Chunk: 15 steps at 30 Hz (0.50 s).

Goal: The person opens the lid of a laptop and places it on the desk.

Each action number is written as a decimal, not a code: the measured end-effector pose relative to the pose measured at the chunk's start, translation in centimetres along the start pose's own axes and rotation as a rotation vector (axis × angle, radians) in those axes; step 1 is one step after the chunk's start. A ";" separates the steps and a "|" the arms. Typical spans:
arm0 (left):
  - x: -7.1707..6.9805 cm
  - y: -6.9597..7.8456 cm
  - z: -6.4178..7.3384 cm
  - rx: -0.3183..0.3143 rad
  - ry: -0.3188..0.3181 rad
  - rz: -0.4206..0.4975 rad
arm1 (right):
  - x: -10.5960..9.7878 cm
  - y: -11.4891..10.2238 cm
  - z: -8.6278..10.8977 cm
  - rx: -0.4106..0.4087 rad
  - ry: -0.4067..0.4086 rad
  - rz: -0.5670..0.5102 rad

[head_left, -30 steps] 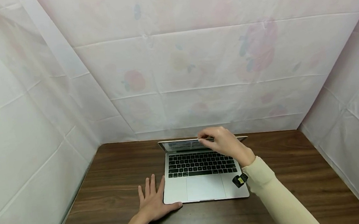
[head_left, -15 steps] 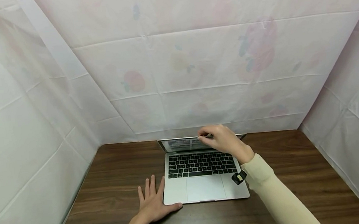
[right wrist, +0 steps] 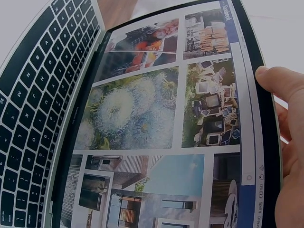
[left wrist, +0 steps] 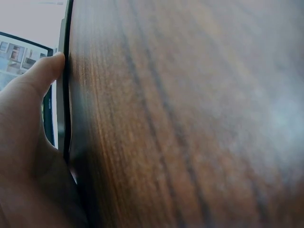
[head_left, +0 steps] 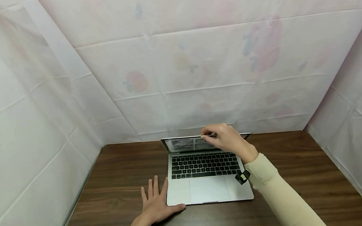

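Observation:
A silver laptop [head_left: 209, 189] with black keys lies on the wooden table, its lid raised. Its lit screen [right wrist: 137, 118] carries a page of pictures in the right wrist view. At the top edge of the lid, my right hand [head_left: 226, 137] pinches the rim between thumb and curled fingers. My left hand [head_left: 155, 206] lies spread at the laptop's front left corner, fingers straight along the left side. Its thumb [left wrist: 45, 71] rests against the front edge of the base.
The brown wooden table [head_left: 109, 187] extends on both sides of the laptop. White cloth [head_left: 195, 60] with faded fruit prints hangs behind it and at left and right. A small black device [head_left: 242, 176] sits at the right wrist.
The lid has tilted slightly further back, and more of the screen shows. My right hand has risen a little with it. The left hand keeps its place at the corner.

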<state>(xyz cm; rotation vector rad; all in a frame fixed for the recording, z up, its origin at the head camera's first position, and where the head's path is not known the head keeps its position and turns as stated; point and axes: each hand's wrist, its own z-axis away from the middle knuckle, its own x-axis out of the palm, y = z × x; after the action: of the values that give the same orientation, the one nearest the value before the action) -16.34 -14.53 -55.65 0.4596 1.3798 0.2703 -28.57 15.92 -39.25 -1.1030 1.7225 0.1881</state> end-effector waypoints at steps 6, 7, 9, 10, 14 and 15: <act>0.2 0.0 -0.1 0.008 0.008 0.000 | -0.1 0.4 -0.2 -0.016 0.016 -0.014; 0.2 0.0 -0.1 0.009 0.010 0.000 | -0.1 0.4 -0.2 -0.017 0.017 -0.016; 0.2 0.0 -0.1 -0.001 -0.001 -0.009 | 0.0 0.6 -0.3 -0.020 0.020 -0.019; 0.1 0.0 -0.1 -0.006 -0.005 -0.015 | 0.0 0.7 -0.3 -0.017 0.020 -0.018; 0.1 -0.1 0.0 -0.007 0.003 0.004 | 0.1 0.8 -0.5 -0.008 0.018 -0.017; 0.1 0.0 0.0 -0.006 0.006 0.008 | 0.1 0.8 -0.6 -0.007 0.017 -0.015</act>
<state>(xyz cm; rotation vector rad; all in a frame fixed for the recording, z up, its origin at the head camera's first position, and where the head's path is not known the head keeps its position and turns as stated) -16.33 -14.52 -55.75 0.4601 1.3830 0.2828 -29.54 15.97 -39.32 -1.1253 1.7288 0.1756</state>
